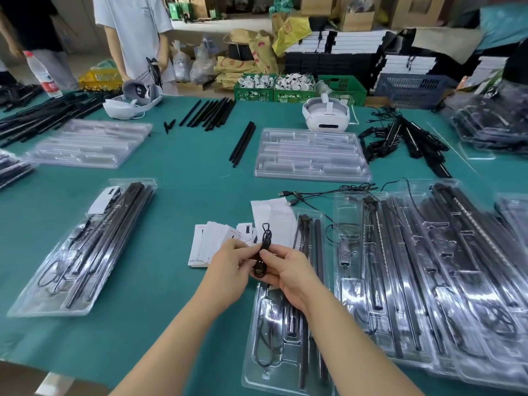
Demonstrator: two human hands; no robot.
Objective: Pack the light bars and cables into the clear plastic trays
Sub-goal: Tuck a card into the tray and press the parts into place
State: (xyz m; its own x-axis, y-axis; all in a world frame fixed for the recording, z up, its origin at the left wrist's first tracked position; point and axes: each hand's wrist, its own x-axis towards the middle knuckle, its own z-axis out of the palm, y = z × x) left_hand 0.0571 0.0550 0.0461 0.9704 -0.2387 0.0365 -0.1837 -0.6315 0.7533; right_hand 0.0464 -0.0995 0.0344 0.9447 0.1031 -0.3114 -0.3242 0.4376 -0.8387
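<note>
Cable: a thin black cable [264, 247], folded into a short bundle, is held at the lower centre of the frame, above the near tray [258, 350].
Left grip: the left hand [228, 267] is closed on the bundle's left side, thumb and fingers pinched on the strands.
Right grip: the right hand [288, 271] is closed on the bundle's right side, the thumb laid across the lower loops.
Weight: very light, by the look of it; no support from below is needed.
Stiffness: soft and springy; the loops are judged likely to open once released.
Where to hold: the waist of the bundle, where all strands are gathered, is the safest place; the loose loop at the top is best left free.
Fragility: sharp kinks near a plug are to be avoided; no plug is made out in the bundle.
Tray: clear, thin and probably flexible; bars [304, 281] and another cable are already seated in it, below the hands.
Bars: long, stiff and slim; loose ones [210, 112] are seen at the upper centre of the table [177, 201]. A hold near the middle is judged best.
Cards: white cards [217, 241] lie just beyond the hands.
</note>
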